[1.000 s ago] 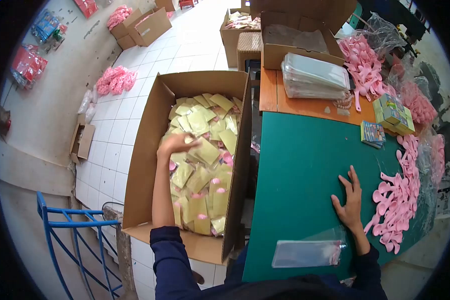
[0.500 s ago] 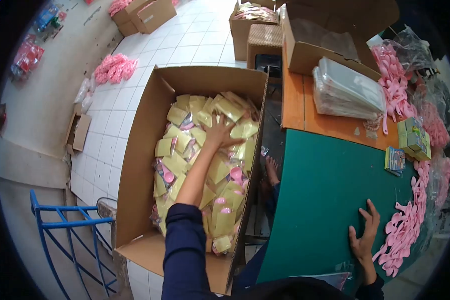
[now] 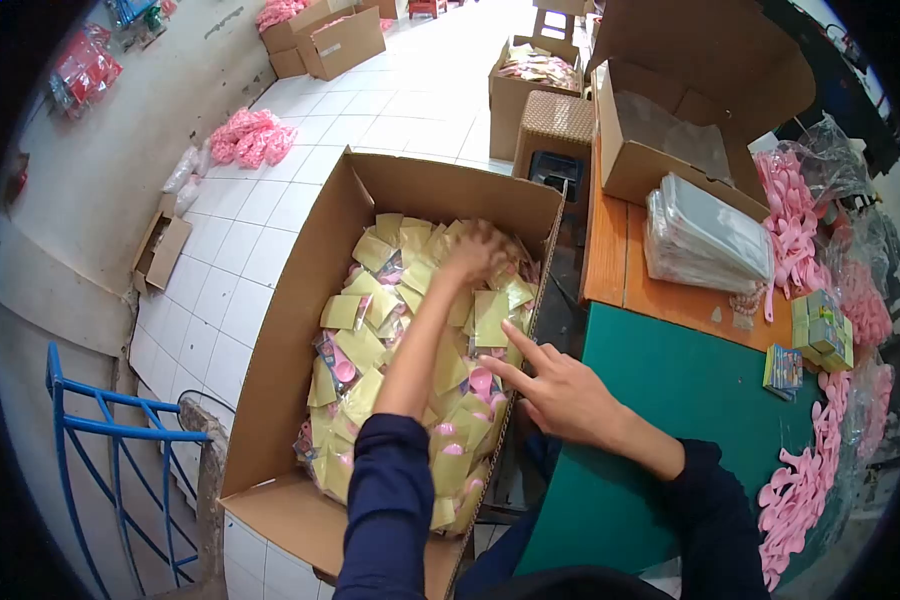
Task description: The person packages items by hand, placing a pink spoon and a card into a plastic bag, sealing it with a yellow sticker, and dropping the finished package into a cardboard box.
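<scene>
A large open cardboard box [image 3: 282, 370] holds many small clear packets [image 3: 360, 347] with pale yellow cards and pink spoons in them. My left hand [image 3: 478, 252] is at the far end of the box, on top of the packets; motion blurs its fingers, and a grip cannot be made out. Over the right rim of the box is my right hand [image 3: 570, 398], open, with index and middle fingers stretched toward the packets and nothing in it. One pink spoon [image 3: 481, 380] shows inside a packet just left of that hand.
Right of the box stands a green-topped table [image 3: 630, 500] with loose pink spoons [image 3: 802, 490], small card stacks [image 3: 821, 325] and a pile of clear plastic bags [image 3: 710, 235]. An open carton [image 3: 660, 180] sits behind. A blue metal rack [image 3: 120, 430] stands at left.
My right hand has left the green table and come over the box's right rim. My left hand, spread on the packets before, has shifted slightly within the box. The view has tilted up somewhat.
</scene>
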`<action>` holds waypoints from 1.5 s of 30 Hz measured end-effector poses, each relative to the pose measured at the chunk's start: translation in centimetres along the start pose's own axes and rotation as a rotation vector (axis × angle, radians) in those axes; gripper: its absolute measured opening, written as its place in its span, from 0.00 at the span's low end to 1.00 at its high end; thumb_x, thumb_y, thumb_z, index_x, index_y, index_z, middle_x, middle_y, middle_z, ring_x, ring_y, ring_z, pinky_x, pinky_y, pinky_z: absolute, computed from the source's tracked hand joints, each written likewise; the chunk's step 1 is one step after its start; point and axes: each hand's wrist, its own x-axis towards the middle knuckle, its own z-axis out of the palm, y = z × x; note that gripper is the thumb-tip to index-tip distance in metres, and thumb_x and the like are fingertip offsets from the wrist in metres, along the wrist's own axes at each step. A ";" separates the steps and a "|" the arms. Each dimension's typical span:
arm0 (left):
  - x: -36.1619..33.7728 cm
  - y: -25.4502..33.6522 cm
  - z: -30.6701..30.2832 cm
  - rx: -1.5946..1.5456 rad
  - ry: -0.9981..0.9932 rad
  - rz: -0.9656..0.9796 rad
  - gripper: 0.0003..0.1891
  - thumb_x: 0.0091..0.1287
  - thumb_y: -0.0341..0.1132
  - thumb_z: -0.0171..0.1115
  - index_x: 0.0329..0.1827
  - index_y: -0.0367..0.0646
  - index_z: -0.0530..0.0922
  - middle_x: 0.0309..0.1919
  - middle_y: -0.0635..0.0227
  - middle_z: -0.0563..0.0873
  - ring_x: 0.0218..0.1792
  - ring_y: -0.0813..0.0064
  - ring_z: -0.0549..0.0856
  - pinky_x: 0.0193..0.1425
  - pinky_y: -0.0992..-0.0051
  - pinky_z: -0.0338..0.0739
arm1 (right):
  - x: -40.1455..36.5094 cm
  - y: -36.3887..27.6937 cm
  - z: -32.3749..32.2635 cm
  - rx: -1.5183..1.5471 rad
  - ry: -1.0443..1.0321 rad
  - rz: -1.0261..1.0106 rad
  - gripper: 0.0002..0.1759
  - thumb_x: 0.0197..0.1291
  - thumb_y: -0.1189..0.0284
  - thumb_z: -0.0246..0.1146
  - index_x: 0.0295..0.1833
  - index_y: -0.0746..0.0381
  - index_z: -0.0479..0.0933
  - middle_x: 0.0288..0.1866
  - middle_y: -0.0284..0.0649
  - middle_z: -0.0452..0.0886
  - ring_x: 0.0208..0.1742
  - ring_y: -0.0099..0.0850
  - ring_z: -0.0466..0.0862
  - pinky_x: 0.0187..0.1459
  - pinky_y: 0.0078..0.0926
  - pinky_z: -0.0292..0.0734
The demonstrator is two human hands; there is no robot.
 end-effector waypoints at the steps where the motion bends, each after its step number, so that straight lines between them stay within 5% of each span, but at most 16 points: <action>1: 0.4 1.2 1.0 0.129 -0.180 -0.045 0.31 0.66 0.63 0.43 0.72 0.70 0.59 0.76 0.65 0.46 0.74 0.52 0.50 0.75 0.48 0.41 | 0.4 0.2 0.3 -0.032 -0.067 0.011 0.27 0.48 0.77 0.62 0.58 0.61 0.71 0.62 0.51 0.67 0.47 0.43 0.76 0.43 0.35 0.78; 3: 1.3 1.5 1.9 0.172 -0.178 -0.059 0.30 0.65 0.64 0.40 0.72 0.75 0.58 0.77 0.69 0.45 0.75 0.53 0.48 0.75 0.50 0.39 | 0.9 0.6 0.9 -0.086 -0.205 0.042 0.21 0.49 0.77 0.60 0.52 0.63 0.74 0.55 0.49 0.70 0.45 0.43 0.75 0.42 0.33 0.79; 7: 1.7 2.0 2.4 0.315 -0.227 -0.115 0.28 0.66 0.61 0.41 0.71 0.77 0.60 0.76 0.73 0.47 0.75 0.56 0.47 0.76 0.52 0.38 | 0.4 0.9 1.9 -0.136 -0.117 -0.018 0.18 0.44 0.76 0.64 0.45 0.64 0.74 0.41 0.42 0.69 0.45 0.42 0.72 0.46 0.30 0.75; 12: 4.7 0.7 1.3 0.225 -0.704 -0.212 0.40 0.58 0.69 0.48 0.72 0.60 0.60 0.75 0.72 0.52 0.73 0.66 0.59 0.69 0.35 0.45 | 0.7 0.8 1.3 -0.103 -0.141 0.004 0.14 0.48 0.76 0.60 0.44 0.64 0.74 0.41 0.41 0.69 0.45 0.42 0.72 0.46 0.29 0.74; 15: 2.5 1.5 1.6 0.166 -0.139 -0.240 0.50 0.52 0.76 0.45 0.75 0.55 0.54 0.75 0.69 0.53 0.74 0.62 0.55 0.68 0.31 0.40 | 0.4 1.2 1.3 -0.115 -0.077 -0.047 0.13 0.50 0.76 0.59 0.44 0.65 0.76 0.44 0.43 0.71 0.42 0.42 0.75 0.41 0.29 0.80; 19: 1.7 2.8 2.4 0.201 -0.077 -0.326 0.50 0.52 0.76 0.45 0.75 0.56 0.53 0.75 0.70 0.51 0.74 0.61 0.55 0.63 0.24 0.40 | 0.5 0.8 1.2 -0.105 -0.078 -0.020 0.13 0.50 0.76 0.59 0.44 0.64 0.75 0.43 0.42 0.71 0.43 0.41 0.75 0.39 0.28 0.81; 20: 2.0 3.3 1.4 0.156 -0.106 -0.331 0.47 0.55 0.73 0.45 0.73 0.52 0.57 0.72 0.62 0.62 0.70 0.57 0.63 0.67 0.30 0.44 | 0.4 1.0 1.4 -0.125 -0.074 -0.028 0.13 0.50 0.76 0.59 0.44 0.64 0.75 0.43 0.42 0.71 0.43 0.40 0.75 0.38 0.27 0.81; 24: 3.0 -1.1 -2.2 0.016 -0.378 -0.305 0.42 0.57 0.71 0.46 0.61 0.45 0.74 0.59 0.54 0.77 0.62 0.52 0.74 0.68 0.58 0.65 | 0.6 1.1 0.9 -0.147 -0.087 -0.059 0.13 0.50 0.76 0.59 0.43 0.65 0.75 0.42 0.41 0.72 0.43 0.39 0.75 0.37 0.26 0.81; 26: -0.4 -2.9 -2.7 0.158 -0.093 -0.357 0.43 0.56 0.73 0.46 0.68 0.52 0.67 0.60 0.53 0.76 0.66 0.49 0.68 0.70 0.54 0.61 | 0.7 1.1 1.0 -0.115 -0.083 -0.027 0.13 0.49 0.76 0.59 0.43 0.65 0.76 0.42 0.41 0.71 0.42 0.39 0.75 0.37 0.26 0.81; 28: -4.3 -6.6 0.1 0.082 0.063 -0.530 0.48 0.49 0.81 0.43 0.74 0.77 0.48 0.73 0.48 0.52 0.72 0.35 0.38 0.67 0.32 0.45 | 0.4 0.9 1.1 -0.051 -0.084 0.016 0.16 0.46 0.79 0.61 0.44 0.65 0.74 0.41 0.40 0.69 0.43 0.40 0.72 0.39 0.29 0.78; 29: -4.3 -8.5 1.4 0.015 0.100 -0.588 0.49 0.46 0.83 0.40 0.74 0.79 0.48 0.75 0.51 0.38 0.72 0.36 0.30 0.63 0.26 0.40 | 0.4 1.0 1.0 -0.058 -0.059 0.007 0.16 0.46 0.79 0.61 0.44 0.65 0.74 0.40 0.40 0.69 0.43 0.40 0.72 0.39 0.29 0.78; 34: -3.2 -7.0 -0.8 0.020 0.023 -0.722 0.47 0.51 0.81 0.39 0.75 0.75 0.46 0.75 0.50 0.37 0.71 0.34 0.31 0.62 0.24 0.37 | 0.7 1.1 0.9 -0.090 -0.099 -0.012 0.11 0.48 0.76 0.59 0.40 0.65 0.75 0.42 0.40 0.72 0.42 0.39 0.75 0.39 0.25 0.79; 37: -4.1 -10.6 2.2 0.095 0.137 -0.298 0.44 0.55 0.77 0.41 0.75 0.73 0.47 0.75 0.50 0.36 0.72 0.37 0.31 0.62 0.23 0.38 | 1.1 1.3 0.4 -0.121 -0.160 -0.073 0.11 0.48 0.75 0.59 0.40 0.64 0.75 0.42 0.40 0.73 0.43 0.39 0.75 0.41 0.28 0.79; 39: -8.2 -6.5 0.9 0.059 0.199 -0.352 0.41 0.59 0.71 0.46 0.75 0.71 0.50 0.75 0.50 0.35 0.73 0.41 0.32 0.61 0.23 0.40 | 0.9 1.4 0.6 -0.074 -0.130 -0.058 0.13 0.45 0.77 0.61 0.40 0.63 0.75 0.43 0.40 0.73 0.43 0.40 0.75 0.41 0.29 0.79; 41: -13.2 -4.5 0.6 0.239 0.419 -0.132 0.37 0.58 0.66 0.52 0.72 0.75 0.57 0.75 0.51 0.33 0.73 0.38 0.35 0.60 0.23 0.42 | 0.9 1.4 0.5 -0.059 -0.142 -0.023 0.14 0.44 0.79 0.62 0.40 0.63 0.74 0.43 0.40 0.73 0.44 0.40 0.75 0.42 0.28 0.79; 45: -21.2 -4.4 3.6 0.275 0.287 -0.219 0.36 0.59 0.67 0.51 0.72 0.76 0.57 0.75 0.51 0.34 0.74 0.43 0.37 0.61 0.24 0.44 | 0.8 1.5 0.8 -0.075 -0.121 -0.038 0.14 0.42 0.79 0.63 0.39 0.64 0.74 0.44 0.39 0.73 0.44 0.39 0.75 0.41 0.29 0.80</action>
